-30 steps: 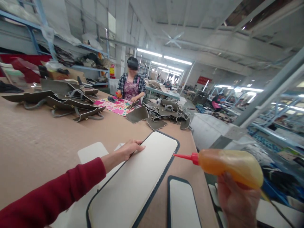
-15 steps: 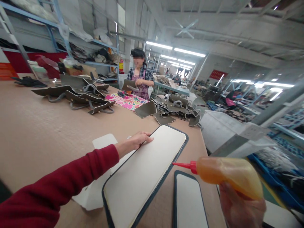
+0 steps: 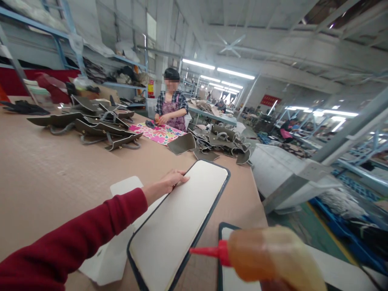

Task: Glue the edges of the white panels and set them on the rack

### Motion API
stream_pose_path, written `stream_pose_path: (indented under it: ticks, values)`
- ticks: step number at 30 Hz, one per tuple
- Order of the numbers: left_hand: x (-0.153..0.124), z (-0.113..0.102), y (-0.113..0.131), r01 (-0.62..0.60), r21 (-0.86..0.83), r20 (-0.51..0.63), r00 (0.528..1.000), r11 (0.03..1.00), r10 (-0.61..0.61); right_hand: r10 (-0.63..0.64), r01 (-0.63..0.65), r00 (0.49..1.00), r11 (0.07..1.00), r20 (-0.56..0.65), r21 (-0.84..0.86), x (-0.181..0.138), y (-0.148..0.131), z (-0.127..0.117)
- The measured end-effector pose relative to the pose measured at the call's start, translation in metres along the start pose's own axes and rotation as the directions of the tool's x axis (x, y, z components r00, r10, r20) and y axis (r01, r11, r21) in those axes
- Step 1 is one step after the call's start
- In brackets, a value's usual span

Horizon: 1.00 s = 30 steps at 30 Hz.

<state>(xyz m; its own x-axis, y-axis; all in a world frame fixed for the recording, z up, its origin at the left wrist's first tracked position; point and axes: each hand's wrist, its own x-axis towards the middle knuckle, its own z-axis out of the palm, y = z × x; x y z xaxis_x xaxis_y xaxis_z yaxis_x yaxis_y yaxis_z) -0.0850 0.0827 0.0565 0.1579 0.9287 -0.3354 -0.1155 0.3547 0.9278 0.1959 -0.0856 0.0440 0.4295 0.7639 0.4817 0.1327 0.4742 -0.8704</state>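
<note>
My left hand (image 3: pixel 175 180), in a red sleeve, grips the far left edge of a long white panel (image 3: pixel 178 214) with a dark border and rounded corners. The thumb lies on its white face, and the panel is held tilted. My right hand (image 3: pixel 280 284) is mostly hidden beneath a squeeze bottle (image 3: pixel 263 252) of amber liquid, probably glue, which it holds on its side. The bottle's red nozzle tip (image 3: pixel 194 250) is at the panel's right dark edge; whether it touches I cannot tell. Behind the bottle lies a second dark-edged white panel (image 3: pixel 226 232).
White sheets (image 3: pixel 110 254) lie on the brown table (image 3: pixel 60 178) under my left arm. Olive bag pieces with handles (image 3: pixel 91 125) are piled at the far left, others (image 3: pixel 218 139) at the far right. Across the table a person (image 3: pixel 171 105) works over a floral cloth (image 3: pixel 160 135).
My right hand has brought the bottle left and nearer, its nozzle moving down the panel's right edge. My left hand keeps its hold. The person opposite has lowered an olive piece.
</note>
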Motion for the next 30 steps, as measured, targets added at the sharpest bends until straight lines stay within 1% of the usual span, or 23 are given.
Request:
stream_pose_path:
  ticks: [2, 4, 5, 7, 9, 11, 17, 21, 26, 30]
  values:
    - [-0.005, 0.001, -0.001, -0.003, -0.003, 0.020, 1.000, 1.000, 0.003, 0.004, 0.006, 0.993, 0.996, -0.119, 0.085, 0.019, -0.013, 0.008]
    - [-0.010, 0.003, -0.001, 0.000, -0.007, 0.051, 0.999, 1.000, 0.000, -0.005, 0.052, 0.972, 0.980, -0.235, 0.191, 0.039, -0.022, 0.017]
    - [-0.012, 0.005, -0.002, 0.002, -0.009, 0.070, 0.998, 1.000, -0.002, -0.016, 0.075, 0.965, 0.973, -0.263, 0.217, 0.048, -0.024, 0.020]
    - [-0.016, 0.008, -0.001, -0.001, -0.015, 0.099, 0.995, 1.000, 0.003, -0.043, 0.109, 0.960, 0.967, -0.278, 0.228, 0.060, -0.022, 0.024]
    - [-0.017, 0.011, -0.001, -0.009, -0.022, 0.109, 0.994, 1.000, 0.011, -0.041, 0.105, 0.962, 0.969, -0.270, 0.226, 0.064, -0.017, 0.024]
    - [-0.016, 0.013, 0.001, -0.010, -0.023, 0.099, 0.995, 1.000, 0.012, -0.024, 0.082, 0.968, 0.972, -0.251, 0.221, 0.061, -0.012, 0.022]
    - [-0.011, 0.010, 0.005, 0.021, 0.000, 0.009, 1.000, 1.000, -0.021, 0.026, 0.015, 0.984, 0.975, -0.177, 0.222, 0.035, -0.017, 0.023]
    - [-0.011, 0.008, 0.008, 0.039, 0.013, -0.031, 0.999, 0.999, -0.039, 0.052, -0.034, 0.992, 0.988, -0.115, 0.150, 0.018, -0.016, 0.020]
    - [-0.008, 0.009, 0.010, 0.044, 0.015, -0.052, 0.998, 0.999, -0.043, 0.093, -0.085, 0.992, 0.992, -0.083, 0.091, 0.001, -0.007, 0.011]
    - [-0.004, 0.008, 0.010, 0.050, 0.005, -0.078, 0.996, 0.999, -0.049, 0.153, -0.144, 0.987, 0.980, -0.056, 0.134, -0.012, -0.005, 0.009]
